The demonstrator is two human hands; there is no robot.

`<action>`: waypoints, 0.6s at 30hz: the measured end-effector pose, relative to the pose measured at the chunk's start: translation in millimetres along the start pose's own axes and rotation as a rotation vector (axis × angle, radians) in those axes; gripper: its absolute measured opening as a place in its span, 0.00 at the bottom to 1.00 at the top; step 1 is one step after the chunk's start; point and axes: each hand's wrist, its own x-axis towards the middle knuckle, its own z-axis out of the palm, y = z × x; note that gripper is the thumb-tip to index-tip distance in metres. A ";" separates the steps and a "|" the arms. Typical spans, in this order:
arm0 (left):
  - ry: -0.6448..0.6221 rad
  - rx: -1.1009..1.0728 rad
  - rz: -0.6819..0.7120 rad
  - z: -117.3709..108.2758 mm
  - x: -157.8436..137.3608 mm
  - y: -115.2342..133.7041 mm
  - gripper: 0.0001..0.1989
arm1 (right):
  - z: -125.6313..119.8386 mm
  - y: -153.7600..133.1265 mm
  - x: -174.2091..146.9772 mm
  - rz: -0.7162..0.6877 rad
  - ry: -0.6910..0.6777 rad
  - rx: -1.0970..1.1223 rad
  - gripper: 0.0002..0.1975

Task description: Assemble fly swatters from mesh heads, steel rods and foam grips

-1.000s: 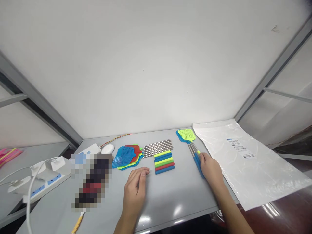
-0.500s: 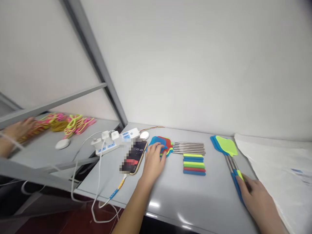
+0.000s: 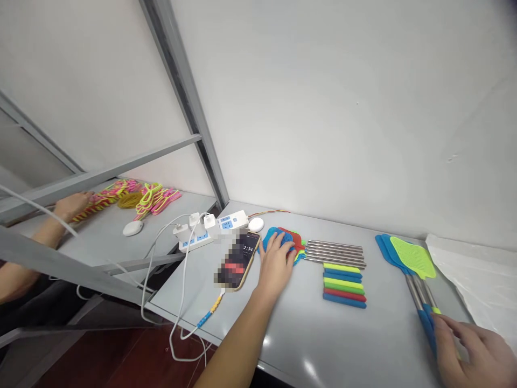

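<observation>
My left hand (image 3: pixel 277 264) rests with fingers spread on the mesh head of a blue fly swatter (image 3: pixel 278 237). A red swatter head (image 3: pixel 298 240) shows beneath it, and thin metal rods (image 3: pixel 335 252) extend to the right from this pile. At the right, my right hand (image 3: pixel 472 347) has its thumb and fingers closed around the handle of a yellow-green fly swatter (image 3: pixel 414 257). That swatter overlaps blue fly swatters (image 3: pixel 390 253) lying beside it. Between my hands, several loose coloured handle grips (image 3: pixel 343 285) lie side by side.
Left of the pile lies a phone (image 3: pixel 240 261) on a charging cable, near a white power strip (image 3: pixel 232 221). White plastic sheeting (image 3: pixel 472 269) covers the right side. Beyond a metal frame (image 3: pixel 197 124), another person's hand (image 3: pixel 72 205) touches pink-and-yellow cords (image 3: pixel 155 199).
The view has shifted left, so the table's things appear farther right. Both my hands keep their places at the swatters. The other person's hand has moved slightly along the cords.
</observation>
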 end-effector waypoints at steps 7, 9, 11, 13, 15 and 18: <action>0.024 0.047 0.036 1.8 6.7 -3.9 0.11 | -7.2 -80.9 -4.5 -0.381 -0.131 0.209 0.07; 0.022 0.058 0.046 2.2 8.8 -5.0 0.11 | -6.7 -98.6 -5.6 -0.454 -0.184 0.271 0.07; 0.024 0.067 0.060 2.4 11.7 -6.0 0.11 | -6.6 -111.3 -5.1 -0.476 -0.208 0.307 0.07; 0.031 0.080 0.080 2.7 15.4 -6.1 0.11 | -7.5 -118.7 -4.0 -0.460 -0.215 0.325 0.07; 0.032 0.096 0.117 2.6 19.4 -4.8 0.10 | -9.2 -121.3 -3.4 -0.430 -0.214 0.335 0.08; 0.028 0.101 0.191 -2.1 24.0 1.6 0.09 | -12.0 -120.3 -3.0 -0.422 -0.205 0.354 0.08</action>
